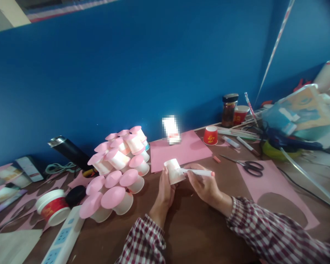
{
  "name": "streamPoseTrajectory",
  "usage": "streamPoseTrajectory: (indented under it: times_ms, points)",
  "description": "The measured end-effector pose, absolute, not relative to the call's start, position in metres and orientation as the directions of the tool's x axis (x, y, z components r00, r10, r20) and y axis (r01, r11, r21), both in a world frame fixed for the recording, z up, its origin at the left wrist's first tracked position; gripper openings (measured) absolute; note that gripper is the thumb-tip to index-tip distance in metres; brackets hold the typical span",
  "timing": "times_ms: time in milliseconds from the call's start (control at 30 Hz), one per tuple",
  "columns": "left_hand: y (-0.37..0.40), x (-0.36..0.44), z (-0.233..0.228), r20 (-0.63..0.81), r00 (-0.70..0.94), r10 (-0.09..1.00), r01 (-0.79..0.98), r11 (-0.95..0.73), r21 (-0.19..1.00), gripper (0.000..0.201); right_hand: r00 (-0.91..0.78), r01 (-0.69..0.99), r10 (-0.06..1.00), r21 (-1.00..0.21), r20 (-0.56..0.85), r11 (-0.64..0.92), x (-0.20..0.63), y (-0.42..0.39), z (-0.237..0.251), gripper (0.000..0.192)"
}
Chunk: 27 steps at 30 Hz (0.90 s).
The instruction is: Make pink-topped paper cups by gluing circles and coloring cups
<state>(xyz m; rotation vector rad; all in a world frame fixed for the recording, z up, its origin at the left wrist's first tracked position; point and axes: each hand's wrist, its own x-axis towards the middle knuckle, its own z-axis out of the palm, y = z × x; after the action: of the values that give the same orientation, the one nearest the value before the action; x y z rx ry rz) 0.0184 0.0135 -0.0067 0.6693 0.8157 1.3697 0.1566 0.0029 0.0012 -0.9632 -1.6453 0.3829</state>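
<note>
Obs. — person seated at the brown wooden table (198,227), both checked-sleeved arms forward. The small white paper cup with pink printing (175,171) is held above the table just ahead of the sleeves, at roughly 12 o'clock from the person.

Left hand (165,192): fingers wrapped up around the cup from below and from its 7 o'clock side — closed on it, bearing it. Right hand (205,185): pinched on a slim white glue stick or marker with a red-orange cap (197,172); which of the two I cannot tell.

Key relation: the cup lies directly at 9 o'clock from the right hand, touching or nearly touching the stick's bare tip. The left hand is the nearer — it is in contact; the right reaches it only through the stick.

Axes: the stick's long axis runs 9-to-3, capped end at 3 o'clock, working end at the cup wall. The cup is tipped on its side, axis tilted roughly 10-to-4; the narrower end looks to face 10 o'clock, the mouth toward the right hand, though blur makes this unsure.

At 9 o'clock, well apart — a heap of white cups with pink paper discs (118,172). At 2 o'clock, black-handled scissors (246,165) on pink paper.
</note>
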Motion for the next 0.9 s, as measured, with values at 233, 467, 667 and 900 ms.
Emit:
streamPoseTrajectory:
  times_ms: [233,467,667,900]
  points:
    - [0.0127,0.0189,-0.0074,-0.111,0.018,0.994,-0.583,0.1,0.807,0.038,-0.043,0.381,0.754,-0.686,0.656,0.619,0.1566,0.0033,0.0009,0.012]
    - [0.0126,0.0186,-0.008,-0.103,0.033,0.994,-0.576,0.103,0.811,0.041,-0.047,0.388,0.757,-0.687,0.651,0.614,0.1571,0.0031,0.0029,0.011]
    - [0.0127,0.0181,-0.0088,-0.084,0.06,0.995,-0.549,0.103,0.829,0.044,-0.039,0.386,0.763,-0.695,0.645,0.607,0.1574,0.0044,0.0037,0.011]
    - [0.0138,0.017,-0.0103,-0.083,0.048,0.995,-0.552,0.096,0.829,0.044,-0.011,0.401,0.767,-0.7,0.642,0.591,0.1573,0.0063,0.0045,0.011]
